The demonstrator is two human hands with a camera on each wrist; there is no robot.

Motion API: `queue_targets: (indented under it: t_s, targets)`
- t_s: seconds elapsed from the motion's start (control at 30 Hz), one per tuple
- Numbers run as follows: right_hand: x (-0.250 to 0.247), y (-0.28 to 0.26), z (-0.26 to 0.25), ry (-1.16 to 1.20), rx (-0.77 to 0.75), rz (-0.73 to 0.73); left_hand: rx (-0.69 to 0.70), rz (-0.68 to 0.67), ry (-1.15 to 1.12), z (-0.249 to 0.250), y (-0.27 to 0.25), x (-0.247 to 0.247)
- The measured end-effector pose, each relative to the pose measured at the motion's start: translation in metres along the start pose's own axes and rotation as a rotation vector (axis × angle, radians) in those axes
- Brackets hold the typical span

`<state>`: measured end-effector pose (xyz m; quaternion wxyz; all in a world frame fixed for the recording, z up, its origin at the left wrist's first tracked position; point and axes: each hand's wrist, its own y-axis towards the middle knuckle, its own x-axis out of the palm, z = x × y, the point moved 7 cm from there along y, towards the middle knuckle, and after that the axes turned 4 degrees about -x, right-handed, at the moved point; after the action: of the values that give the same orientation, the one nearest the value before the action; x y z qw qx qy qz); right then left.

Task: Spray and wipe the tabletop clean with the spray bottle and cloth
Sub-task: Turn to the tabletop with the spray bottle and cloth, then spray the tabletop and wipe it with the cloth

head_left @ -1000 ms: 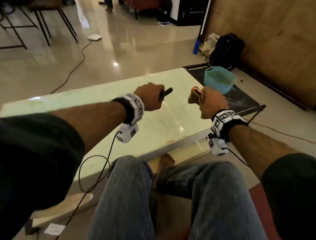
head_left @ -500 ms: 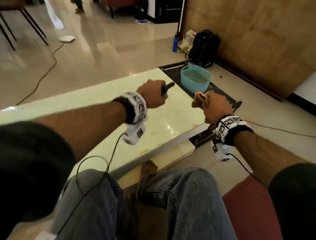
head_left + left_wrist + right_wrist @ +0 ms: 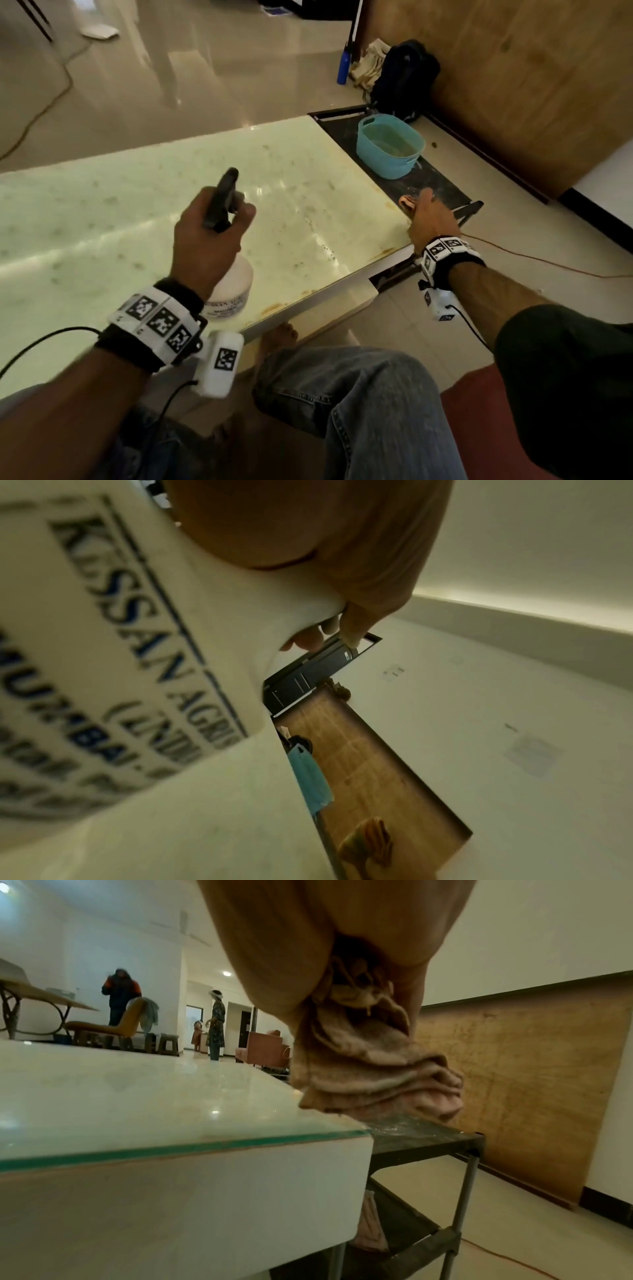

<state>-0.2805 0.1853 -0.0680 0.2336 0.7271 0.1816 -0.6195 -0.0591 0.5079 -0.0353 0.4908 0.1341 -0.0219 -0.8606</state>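
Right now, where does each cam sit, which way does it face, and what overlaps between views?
Head: on the head, looking down at tabletop; shows both forearms, left hand, right hand, knees.
Left wrist: under the left hand, looking up along spray bottle; palm and fingers show.
Right wrist: low at the table corner, facing the room; fingers bunch cloth.
Shared: teal basin in head and left wrist.

Blue basin (image 3: 388,147) on dark stand (image 3: 442,192)
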Motion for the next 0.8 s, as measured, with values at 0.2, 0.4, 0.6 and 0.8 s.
queue_targets:
  t_s: [0.2,0.4,0.6,0.8]
  targets:
    - [0.052,0.003,-0.037,-0.004,0.033,-0.154,0.031,0.020,-0.158,0.007,0.030,-0.008]
    - [0.058,-0.011,-0.064,0.023,-0.109,-0.262,0.017,-0.012,-0.207,0.009,0.038,0.001]
    - [0.080,-0.069,-0.058,0.141,-0.540,-0.458,-0.013,-0.015,-0.207,0.004,0.036,0.005]
    - [0.053,-0.039,-0.005,0.019,-0.283,-0.379,-0.039,-0.019,-0.182,0.003,0.038,0.009]
